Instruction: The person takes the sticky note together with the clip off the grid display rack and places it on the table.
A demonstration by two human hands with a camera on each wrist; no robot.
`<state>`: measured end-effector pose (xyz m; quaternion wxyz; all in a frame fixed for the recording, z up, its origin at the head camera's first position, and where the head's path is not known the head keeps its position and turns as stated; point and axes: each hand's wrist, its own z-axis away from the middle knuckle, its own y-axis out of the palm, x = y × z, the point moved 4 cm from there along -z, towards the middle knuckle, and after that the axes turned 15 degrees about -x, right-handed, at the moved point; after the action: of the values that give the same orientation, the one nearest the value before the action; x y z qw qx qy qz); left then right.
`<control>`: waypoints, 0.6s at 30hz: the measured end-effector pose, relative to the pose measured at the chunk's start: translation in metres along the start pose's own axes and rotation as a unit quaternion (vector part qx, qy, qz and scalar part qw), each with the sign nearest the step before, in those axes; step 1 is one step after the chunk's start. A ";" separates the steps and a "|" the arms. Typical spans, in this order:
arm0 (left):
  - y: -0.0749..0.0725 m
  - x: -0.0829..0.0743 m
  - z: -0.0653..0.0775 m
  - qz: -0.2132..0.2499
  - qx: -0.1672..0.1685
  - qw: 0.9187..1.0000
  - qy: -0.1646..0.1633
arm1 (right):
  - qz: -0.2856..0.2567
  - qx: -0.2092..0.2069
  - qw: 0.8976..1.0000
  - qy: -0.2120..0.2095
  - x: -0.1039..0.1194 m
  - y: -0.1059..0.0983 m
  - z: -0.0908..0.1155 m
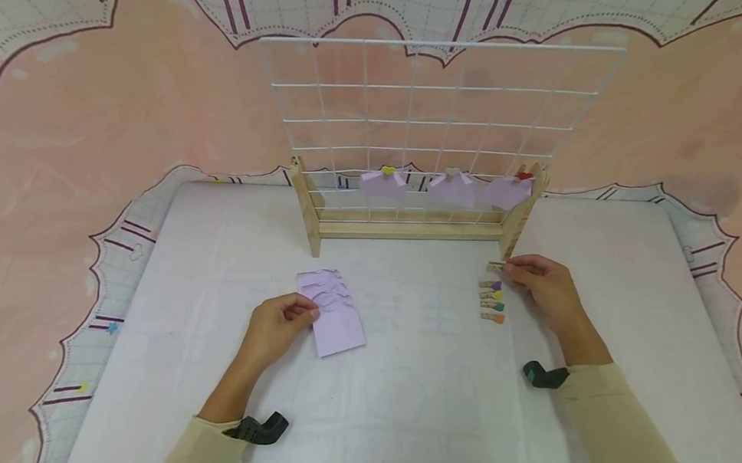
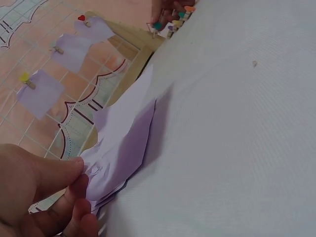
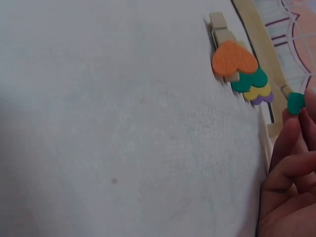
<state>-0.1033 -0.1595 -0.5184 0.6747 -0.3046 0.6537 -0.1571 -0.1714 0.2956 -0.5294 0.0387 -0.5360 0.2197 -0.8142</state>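
My left hand (image 1: 276, 328) pinches the edge of a small stack of light purple paper sheets (image 1: 341, 332) between thumb and fingers. Seen from the left wrist, the paper (image 2: 123, 143) is crinkled near the fingertips and its far ends spread apart above the white surface. My right hand (image 1: 545, 288) holds a small wooden clothespin (image 1: 495, 266) by its end. Its green heart (image 3: 296, 103) shows at the fingertips in the right wrist view. Just nearer than that hand lies a row of clothespins with purple, yellow, green and orange hearts (image 3: 234, 59).
A white wire grid (image 1: 426, 125) stands in a wooden base (image 1: 412, 233) at the back of the white table (image 1: 403, 421). Three purple papers (image 1: 453, 187) hang low on the grid from clothespins. Patterned peach cloth (image 1: 11, 218) covers the area behind and beside the table.
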 end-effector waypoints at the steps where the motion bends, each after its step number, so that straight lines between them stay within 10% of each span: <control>1: 0.000 0.001 0.000 0.000 -0.001 1.000 0.000 | -0.001 0.003 1.000 0.004 0.000 0.000 -0.001; 18: 0.007 0.007 0.001 -0.026 -0.013 0.999 -0.017 | -0.042 -0.001 0.998 -0.051 0.000 0.006 -0.002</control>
<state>-0.1033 -0.1578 -0.5284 0.6770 -0.3330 0.6363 -0.1608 -0.1743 0.2906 -0.5329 0.0152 -0.5853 0.1955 -0.7868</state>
